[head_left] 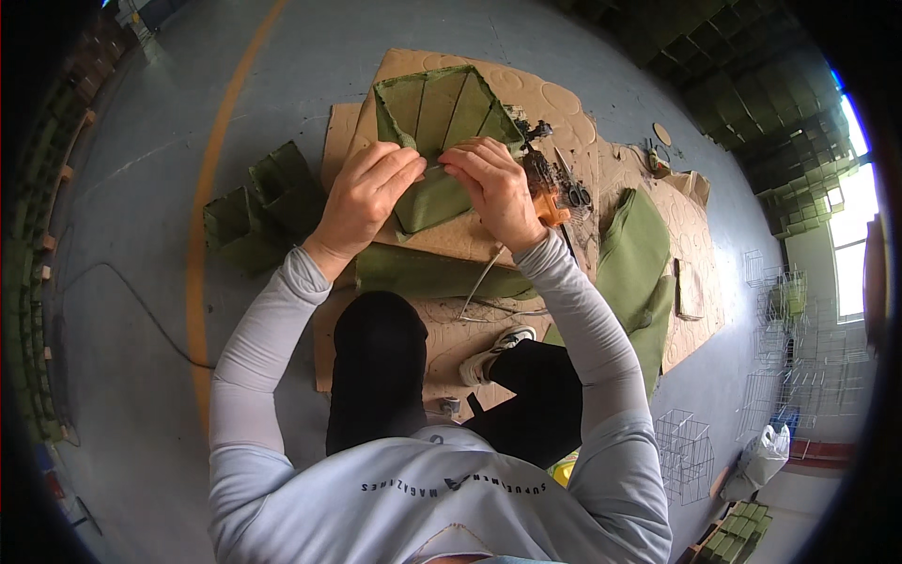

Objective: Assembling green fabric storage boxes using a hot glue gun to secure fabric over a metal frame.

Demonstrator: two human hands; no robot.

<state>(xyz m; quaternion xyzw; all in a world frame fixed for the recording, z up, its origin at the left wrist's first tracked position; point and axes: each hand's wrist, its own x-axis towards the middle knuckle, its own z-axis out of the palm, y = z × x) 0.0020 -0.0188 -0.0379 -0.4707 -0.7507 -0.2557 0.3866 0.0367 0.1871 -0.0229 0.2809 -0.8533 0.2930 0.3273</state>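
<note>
A green fabric box (437,204) with a dark-edged open top lies tilted on cardboard in front of me. Over its near rim, my left hand (374,185) and my right hand (492,185) come close together. Both have thumb and fingers pressed together in a pinch. Whatever sits between the fingertips is too small to make out; it may be the box's edge or a thread. Just right of my right hand is an orange tool or holder (551,209), with black-handled scissors (578,195) beside it.
Flat green fabric (631,246) lies at the right on cardboard sheets (693,235). Two green boxes (233,224) stand on the floor at the left. A cable (141,299) crosses the floor. Wire racks (684,446) and stacked green boxes (733,75) line the right side.
</note>
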